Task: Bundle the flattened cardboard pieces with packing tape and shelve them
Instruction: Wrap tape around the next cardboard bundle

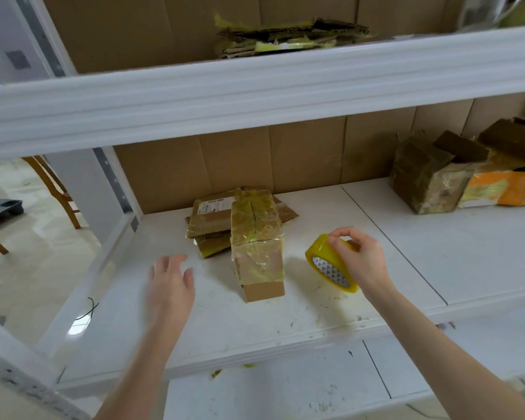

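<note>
My right grip (358,256) is grasping the tape roll (331,263), a yellow roll of packing tape. My fingers curl over its top rim and my thumb lies along its outer side. The roll is tilted, with its patterned core facing down and to the left. Its lower rim is at the shelf board (315,313), though I cannot tell whether it touches.

The taped bundle (256,237) lies on that same white board, just to the left of the roll and apart from it. It is a long brown block wrapped in glossy tape, and its bare end points towards me. At its far end it lies over the flat cardboard pieces (212,219), which spread out to the left and behind it; one carries a white label.

My left grip (172,280) is released, with fingers straight and spread, holding nothing. It is blurred, to the left of the bundle and near it without touching.

On the upper shelf (255,83) rests a ragged cardboard stack (285,37). At the far right of my board sits a brown box (428,183) with an orange box (503,189) against it. A wooden chair (55,189) stands on the floor to the left.
</note>
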The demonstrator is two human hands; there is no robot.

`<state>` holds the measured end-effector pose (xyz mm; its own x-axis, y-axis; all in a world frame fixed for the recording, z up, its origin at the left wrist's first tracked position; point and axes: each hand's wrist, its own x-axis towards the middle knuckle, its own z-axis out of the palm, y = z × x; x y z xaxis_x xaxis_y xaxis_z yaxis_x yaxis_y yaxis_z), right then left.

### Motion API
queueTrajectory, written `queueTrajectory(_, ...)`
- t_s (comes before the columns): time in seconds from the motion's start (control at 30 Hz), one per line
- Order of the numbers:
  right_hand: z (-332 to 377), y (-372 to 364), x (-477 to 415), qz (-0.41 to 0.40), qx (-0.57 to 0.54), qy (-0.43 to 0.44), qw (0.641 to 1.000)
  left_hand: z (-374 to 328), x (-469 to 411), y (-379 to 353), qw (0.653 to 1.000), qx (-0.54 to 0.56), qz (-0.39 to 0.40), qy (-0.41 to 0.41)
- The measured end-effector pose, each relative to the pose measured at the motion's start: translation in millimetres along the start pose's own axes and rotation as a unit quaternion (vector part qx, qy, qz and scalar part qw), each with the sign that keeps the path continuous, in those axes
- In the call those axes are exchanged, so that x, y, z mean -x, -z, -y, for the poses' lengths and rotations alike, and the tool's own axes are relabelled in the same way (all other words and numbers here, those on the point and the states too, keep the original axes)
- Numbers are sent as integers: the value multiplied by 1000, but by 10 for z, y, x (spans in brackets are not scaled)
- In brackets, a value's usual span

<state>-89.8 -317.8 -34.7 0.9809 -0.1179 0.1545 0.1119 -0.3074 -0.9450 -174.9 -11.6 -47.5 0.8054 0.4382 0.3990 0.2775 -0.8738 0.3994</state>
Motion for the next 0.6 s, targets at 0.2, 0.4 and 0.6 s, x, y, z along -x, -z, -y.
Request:
queueTrajectory(0.2,63,112,131,-5,-18,39,999,-1491,84,209,923,290,15,-253)
queueTrajectory(0.4,97,302,188,-24,-7,68,997,-1842,103,-148,908,334,173,-185)
queueTrajectory(0.6,68,447,180,-19,3,73,997,-2024,111,-228,915,324,148,-188)
